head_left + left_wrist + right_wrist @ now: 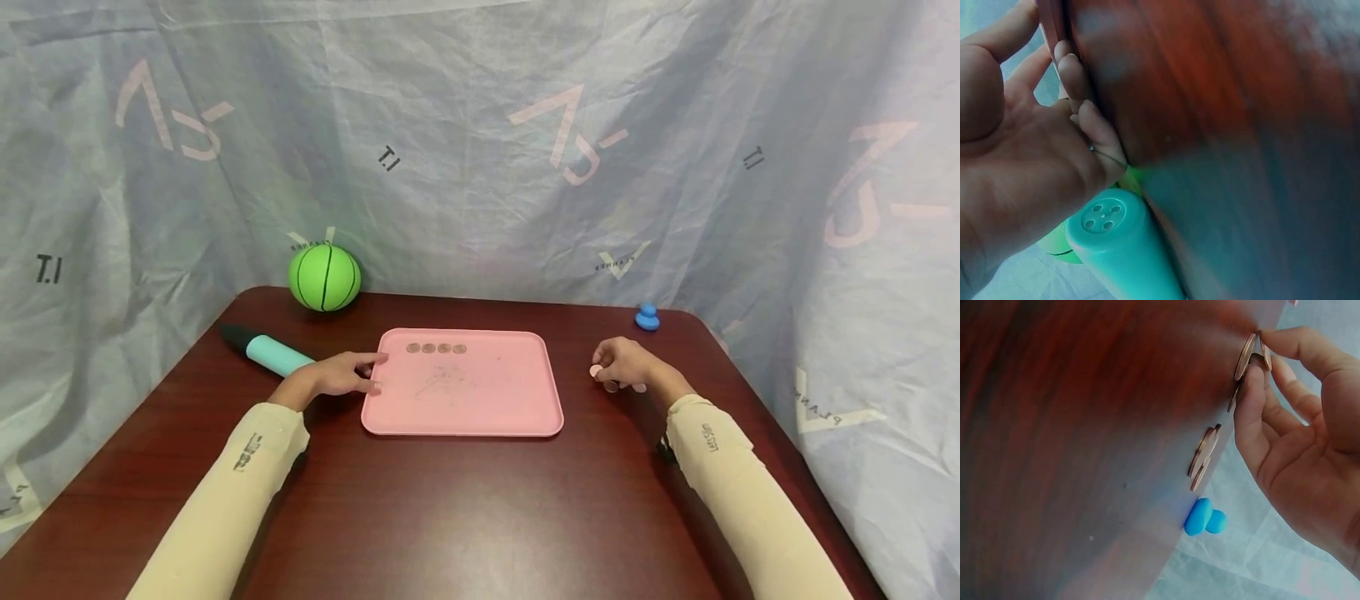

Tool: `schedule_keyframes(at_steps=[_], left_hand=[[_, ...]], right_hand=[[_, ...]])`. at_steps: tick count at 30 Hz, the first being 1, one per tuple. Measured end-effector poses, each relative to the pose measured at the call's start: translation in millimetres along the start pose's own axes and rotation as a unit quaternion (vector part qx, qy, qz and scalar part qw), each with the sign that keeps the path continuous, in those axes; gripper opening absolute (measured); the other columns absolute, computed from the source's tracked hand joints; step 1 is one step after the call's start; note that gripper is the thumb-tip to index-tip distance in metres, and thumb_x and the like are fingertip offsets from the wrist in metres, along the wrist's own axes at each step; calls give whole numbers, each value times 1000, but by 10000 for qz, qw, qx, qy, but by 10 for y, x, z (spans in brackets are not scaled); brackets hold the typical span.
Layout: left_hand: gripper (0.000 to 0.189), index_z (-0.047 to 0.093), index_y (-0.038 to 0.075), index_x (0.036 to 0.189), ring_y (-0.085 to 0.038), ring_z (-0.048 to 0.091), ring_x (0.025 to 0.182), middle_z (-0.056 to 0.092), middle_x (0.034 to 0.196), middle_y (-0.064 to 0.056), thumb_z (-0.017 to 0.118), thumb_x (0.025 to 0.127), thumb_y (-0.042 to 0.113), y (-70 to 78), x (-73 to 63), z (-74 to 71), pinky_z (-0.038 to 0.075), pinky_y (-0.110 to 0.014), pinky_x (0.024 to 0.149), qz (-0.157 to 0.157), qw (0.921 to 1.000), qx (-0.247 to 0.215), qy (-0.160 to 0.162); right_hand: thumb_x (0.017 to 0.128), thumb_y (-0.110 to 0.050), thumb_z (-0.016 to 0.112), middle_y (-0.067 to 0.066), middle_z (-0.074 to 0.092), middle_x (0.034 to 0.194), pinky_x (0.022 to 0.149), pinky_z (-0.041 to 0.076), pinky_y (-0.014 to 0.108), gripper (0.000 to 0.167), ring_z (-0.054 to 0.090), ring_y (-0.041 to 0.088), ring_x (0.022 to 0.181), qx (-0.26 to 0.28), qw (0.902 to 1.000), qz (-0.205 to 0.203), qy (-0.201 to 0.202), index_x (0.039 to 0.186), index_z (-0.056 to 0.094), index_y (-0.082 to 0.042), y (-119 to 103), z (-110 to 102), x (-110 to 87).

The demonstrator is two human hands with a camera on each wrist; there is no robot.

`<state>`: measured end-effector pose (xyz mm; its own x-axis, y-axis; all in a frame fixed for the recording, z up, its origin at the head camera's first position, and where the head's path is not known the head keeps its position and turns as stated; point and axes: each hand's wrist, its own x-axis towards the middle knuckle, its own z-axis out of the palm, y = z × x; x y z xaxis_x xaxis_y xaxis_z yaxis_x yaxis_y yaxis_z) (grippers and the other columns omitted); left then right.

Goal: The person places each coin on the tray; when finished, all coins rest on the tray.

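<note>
A pink tray (510,383) lies mid-table with several copper-coloured coins (444,348) lined up near its back left. My left hand (343,373) rests at the tray's left edge, its index finger and thumb stretched over the rim and the other fingers lower down. On the right of the tray, my right hand (628,362) pinches a copper coin (596,371) between thumb and fingers. More coins (1204,453) lie on the table below and beside that hand, partly hidden by it in the head view.
A turquoise cylinder with a dark end (277,355) lies left of my left hand. Behind it sits a green ball (325,277) with black lines. A small blue rounded object (647,317) stands at the back right. Grey cloth (465,208) hangs behind the table.
</note>
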<state>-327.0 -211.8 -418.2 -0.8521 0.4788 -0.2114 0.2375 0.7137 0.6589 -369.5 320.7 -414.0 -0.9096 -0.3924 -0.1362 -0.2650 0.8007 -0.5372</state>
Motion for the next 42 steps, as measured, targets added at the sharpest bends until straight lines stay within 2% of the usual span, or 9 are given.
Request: schedule_keyframes(at_steps=[5,11,16,24,33,42], left_hand=[[72,36,-2,151,-31,47,112,56,120,-18,70,92,23,28,-12,-6,39,-45,97,-59,10000,26,-5],[73,36,1,152,-33,46,116,54,125,-20,69,93,26,41,-24,-7,36,-50,102,-182,9998,55,13],[73,35,0,152,-32,47,114,55,124,-19,69,93,25,24,-23,-3,38,-47,100,-126,9999,64,2],[74,35,-2,151,-31,48,110,56,120,-19,70,92,24,7,-18,-3,40,-44,94,-14,10000,82,-13],[73,35,-1,152,-30,48,111,56,121,-19,70,93,25,14,-13,-4,39,-44,95,-86,10000,33,-15],[73,36,-1,151,-30,49,110,56,120,-18,70,92,25,10,-26,-2,40,-43,95,-66,10000,43,-5]], right_hand=[[83,-5,74,9,67,85,58,54,34,25,63,18,66,167,9998,-2,-106,105,63,3,21,-1,-5],[83,-8,74,8,68,85,58,54,34,23,62,17,66,-140,9998,90,-120,102,66,3,-14,-16,16],[85,-17,76,6,69,78,55,51,34,21,60,19,61,-369,9992,149,-92,94,68,0,-78,-20,31],[87,-23,75,1,68,77,66,50,34,18,61,17,68,-525,9985,76,118,87,70,-6,-193,20,114],[85,-24,78,1,70,79,70,50,35,19,63,16,74,-413,9968,-191,664,85,71,-6,-433,114,260],[80,-24,83,3,70,84,73,52,35,24,63,18,79,-284,9960,-348,773,89,73,-5,-748,282,467]])
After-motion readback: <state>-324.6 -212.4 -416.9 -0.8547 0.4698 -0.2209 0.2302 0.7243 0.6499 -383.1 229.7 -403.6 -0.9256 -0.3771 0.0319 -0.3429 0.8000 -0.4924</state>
